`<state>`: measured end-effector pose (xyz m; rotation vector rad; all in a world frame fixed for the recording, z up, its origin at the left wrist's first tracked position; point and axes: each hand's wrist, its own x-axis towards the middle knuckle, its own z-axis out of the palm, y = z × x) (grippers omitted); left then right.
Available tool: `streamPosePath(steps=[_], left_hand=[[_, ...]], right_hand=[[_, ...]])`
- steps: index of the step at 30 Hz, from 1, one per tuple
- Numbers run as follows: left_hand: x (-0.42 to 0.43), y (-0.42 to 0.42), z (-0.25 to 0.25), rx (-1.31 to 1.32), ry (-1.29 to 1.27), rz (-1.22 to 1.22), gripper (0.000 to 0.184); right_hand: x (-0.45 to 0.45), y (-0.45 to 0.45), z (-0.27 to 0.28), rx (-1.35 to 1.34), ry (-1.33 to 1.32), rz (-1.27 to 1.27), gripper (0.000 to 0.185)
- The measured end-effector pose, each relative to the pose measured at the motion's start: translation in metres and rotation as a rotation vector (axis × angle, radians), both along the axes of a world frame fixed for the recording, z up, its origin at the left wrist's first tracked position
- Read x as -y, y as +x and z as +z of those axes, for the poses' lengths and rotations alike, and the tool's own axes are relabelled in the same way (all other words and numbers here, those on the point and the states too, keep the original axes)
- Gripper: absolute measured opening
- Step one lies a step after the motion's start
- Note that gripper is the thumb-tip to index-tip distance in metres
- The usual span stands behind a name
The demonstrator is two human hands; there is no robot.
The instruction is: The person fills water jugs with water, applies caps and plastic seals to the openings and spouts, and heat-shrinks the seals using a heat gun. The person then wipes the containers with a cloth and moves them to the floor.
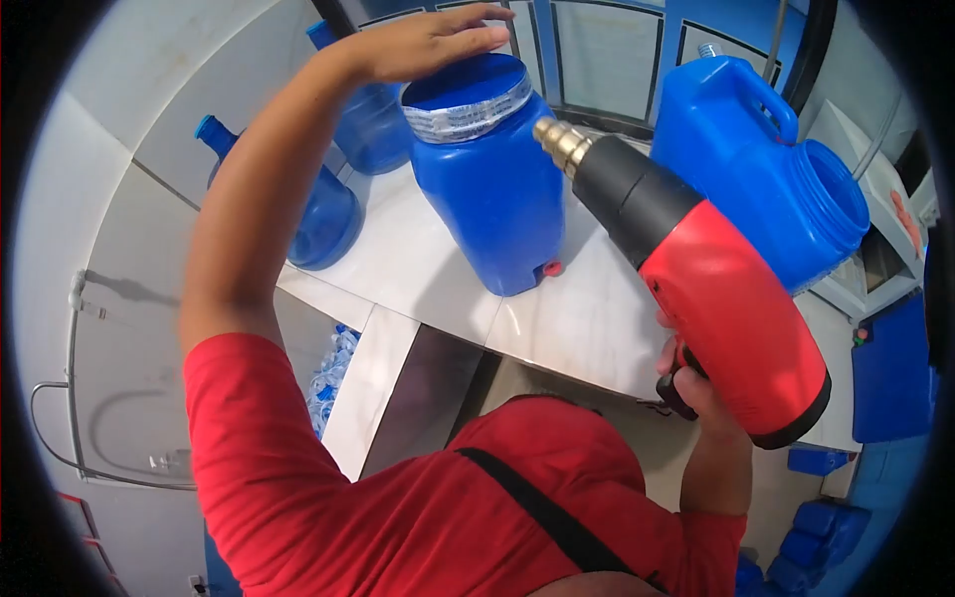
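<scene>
My right hand (701,393) is wrapped round the handle of a red and black heat gun (741,308). Its brass-coloured nozzle points left, close beside the neck of an upright blue plastic container (487,199). Round that neck runs a white printed plastic band (468,117), wrinkled in places. My left hand (433,45) lies over the far rim of the container's wide top, fingers stretched out to the right; whether it presses on the rim I cannot tell. A small red spigot (552,269) sits low on the container's front.
Another blue container (761,164) with a handle lies on its side at the right, mouth facing me. Clear blue water bottles (328,219) stand at the left on the white tiled counter (398,259). Small blue and white pieces (333,373) fill a space below.
</scene>
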<state>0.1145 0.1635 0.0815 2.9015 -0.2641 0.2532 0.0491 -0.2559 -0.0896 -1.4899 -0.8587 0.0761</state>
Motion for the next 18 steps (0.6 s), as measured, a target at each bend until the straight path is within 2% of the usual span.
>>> streamPosePath(steps=[1,2,3,7,9,10,11,13,15,16,18], left_hand=[[0.003,0.0,0.0,-0.051,-0.051,-0.035,0.078],[0.006,0.0,-0.002,-0.106,-0.102,-0.072,0.077],[0.013,-0.004,0.001,-0.109,-0.027,-0.027,0.077],[0.004,-0.007,0.004,-0.06,0.078,0.106,0.077],[0.002,-0.013,0.017,-0.299,0.097,0.323,0.078],[-0.003,-0.01,0.016,-0.3,0.098,0.32,0.078],[-0.009,-0.006,0.013,-0.204,0.121,0.27,0.077],[-0.014,0.0,0.003,-0.11,0.145,0.219,0.076],[-0.008,0.006,-0.004,0.053,0.03,-0.048,0.073],[-0.005,0.006,-0.004,0.059,0.031,-0.044,0.073],[0.001,0.004,-0.005,-0.08,-0.019,-0.043,0.071]], right_hand=[[0.0,0.001,-0.001,-0.124,0.031,-0.022,0.026],[0.0,0.001,0.001,0.033,-0.025,0.035,0.03],[0.001,0.0,0.002,0.187,-0.081,0.092,0.034],[0.003,-0.002,-0.008,0.012,-0.028,-0.002,0.034],[0.015,0.009,-0.015,-0.011,-0.163,0.002,0.034],[0.017,0.013,-0.016,-0.017,-0.209,0.002,0.033],[0.011,0.018,-0.011,0.222,-0.162,0.104,0.04],[-0.008,-0.004,0.011,0.198,-0.045,0.029,0.045],[-0.014,-0.005,0.013,0.072,0.036,-0.023,0.048],[-0.005,0.004,0.002,-0.013,0.035,-0.037,0.047],[-0.001,0.004,-0.002,0.054,-0.015,0.013,0.047]])
